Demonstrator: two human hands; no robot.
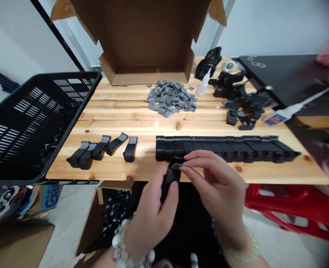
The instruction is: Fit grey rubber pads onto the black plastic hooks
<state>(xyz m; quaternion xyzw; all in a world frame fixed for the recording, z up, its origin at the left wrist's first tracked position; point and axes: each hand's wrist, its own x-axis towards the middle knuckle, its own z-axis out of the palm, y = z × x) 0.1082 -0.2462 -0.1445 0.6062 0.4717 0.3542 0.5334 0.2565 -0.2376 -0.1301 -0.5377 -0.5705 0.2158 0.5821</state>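
My left hand (155, 204) grips a black curved plastic part (168, 178) just off the table's front edge. Between thumb and fingertips, my right hand (214, 182) pinches a small grey pad (176, 166) against the upper end of that part. Just beyond my hands stretches a row of similar black parts (209, 147), packed side by side. Several more black parts, such as one standing alone (130, 149), lie to the left with grey pads on their upper ends. Farther back is a heap of loose grey pads (170, 97).
A black basket (86, 100) flanks the left side, and an open cardboard box (147, 76) stands behind the pads. Small glue bottles (202, 87) (281, 116) and a pile of black parts (244, 108) sit at right. Below are a red stool (293, 204) and a carton of parts (90, 219).
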